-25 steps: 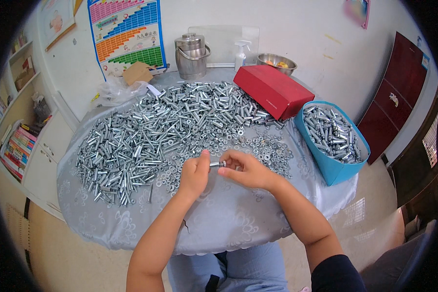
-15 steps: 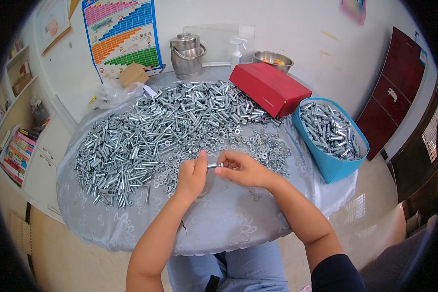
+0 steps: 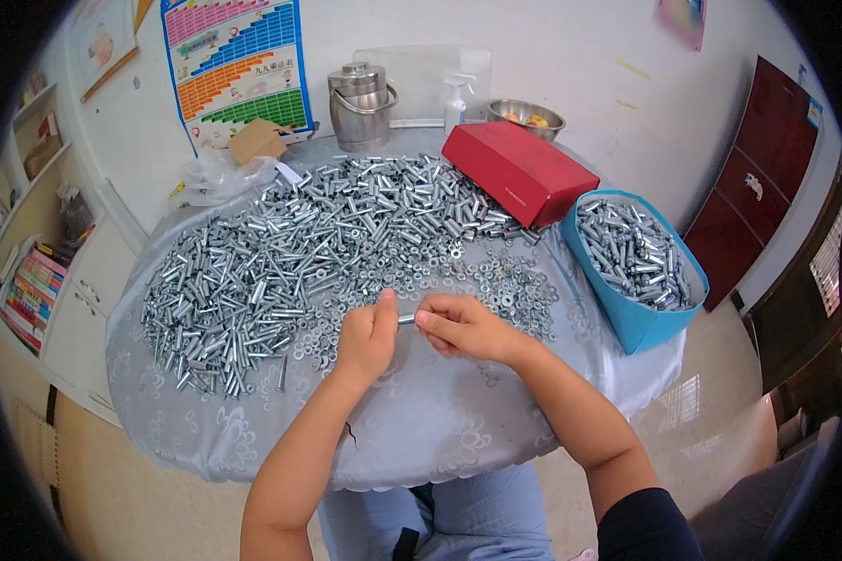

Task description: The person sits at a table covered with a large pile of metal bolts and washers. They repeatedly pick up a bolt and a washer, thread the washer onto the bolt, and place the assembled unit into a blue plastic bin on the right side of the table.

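Note:
A short shiny metal bolt [image 3: 406, 320] spans the gap between my two hands, over the near part of the table. My left hand [image 3: 366, 340] is closed round its left end, thumb pointing up. The thumb and fingers of my right hand [image 3: 465, 327] pinch the right end and cover it. Both ends of the bolt are hidden. Just beyond my hands lie many loose washers and nuts [image 3: 515, 292]. Behind and to the left spreads a large heap of bolts and metal sleeves [image 3: 243, 271]. A single bolt [image 3: 283, 372] lies at the heap's near edge.
At the right edge stands a blue fabric bin [image 3: 617, 304] filled with metal bolts. A red box [image 3: 524, 173] rests behind the heap. Farther back are a steel pot [image 3: 360, 117], a spray bottle [image 3: 455, 105], a metal bowl [image 3: 554, 122] and a plastic bag [image 3: 223, 179].
My right fingers have shifted on the bolt. The ring-like piece seen at their tips earlier is now covered, and the thumb lies over that end. My left hand has barely moved.

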{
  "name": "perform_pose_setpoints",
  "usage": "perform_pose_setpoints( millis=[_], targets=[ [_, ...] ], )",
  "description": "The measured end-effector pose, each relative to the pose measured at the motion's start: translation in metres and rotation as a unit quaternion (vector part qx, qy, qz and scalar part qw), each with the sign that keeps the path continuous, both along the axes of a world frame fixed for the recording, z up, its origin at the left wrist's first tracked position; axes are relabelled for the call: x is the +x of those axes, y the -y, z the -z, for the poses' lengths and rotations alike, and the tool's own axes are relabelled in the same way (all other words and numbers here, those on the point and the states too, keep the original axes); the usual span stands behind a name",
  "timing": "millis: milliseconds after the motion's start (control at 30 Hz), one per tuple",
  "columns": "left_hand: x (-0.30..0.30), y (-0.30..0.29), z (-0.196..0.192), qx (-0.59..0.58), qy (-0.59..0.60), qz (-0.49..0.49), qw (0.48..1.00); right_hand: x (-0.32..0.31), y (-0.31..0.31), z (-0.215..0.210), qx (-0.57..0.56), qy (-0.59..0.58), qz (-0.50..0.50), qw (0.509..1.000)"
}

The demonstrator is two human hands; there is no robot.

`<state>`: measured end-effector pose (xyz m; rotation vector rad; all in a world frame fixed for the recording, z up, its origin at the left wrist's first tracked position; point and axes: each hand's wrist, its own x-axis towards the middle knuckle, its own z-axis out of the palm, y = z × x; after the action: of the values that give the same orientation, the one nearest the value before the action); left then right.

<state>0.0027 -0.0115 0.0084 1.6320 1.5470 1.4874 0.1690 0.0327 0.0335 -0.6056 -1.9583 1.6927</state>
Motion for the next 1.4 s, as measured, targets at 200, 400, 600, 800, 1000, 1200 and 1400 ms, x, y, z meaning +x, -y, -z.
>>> perform_pose_setpoints(
  millis=[200,400,600,800,1000,1200,1400],
  targets=[
    [0.002,0.002,-0.004,0.1,-0.097,-0.008,0.99,0.001,0.002,-0.005,-0.109,0.018,-0.01,0.994],
    [-0.002,-0.001,0.002,0.104,-0.063,-0.018,0.992,-0.001,0.004,-0.006,-0.12,0.021,0.006,0.993],
    [-0.002,-0.002,0.002,0.079,-0.063,-0.02,0.995,0.003,0.001,-0.001,0.139,0.046,0.044,0.988],
    [-0.003,-0.005,0.006,0.003,0.009,-0.014,1.0,0.004,0.002,-0.006,0.403,0.031,0.114,0.907],
    [-0.002,-0.003,0.004,0.011,-0.053,-0.02,0.998,0.002,-0.005,0.007,0.032,0.068,0.043,0.996],
    [-0.003,-0.002,-0.002,-0.002,-0.012,-0.011,1.0,-0.003,0.006,-0.004,0.014,0.076,0.01,0.997],
    [-0.002,-0.003,0.003,0.013,0.002,-0.001,1.0,-0.003,0.002,0.002,0.113,0.125,0.049,0.984]
  ],
)
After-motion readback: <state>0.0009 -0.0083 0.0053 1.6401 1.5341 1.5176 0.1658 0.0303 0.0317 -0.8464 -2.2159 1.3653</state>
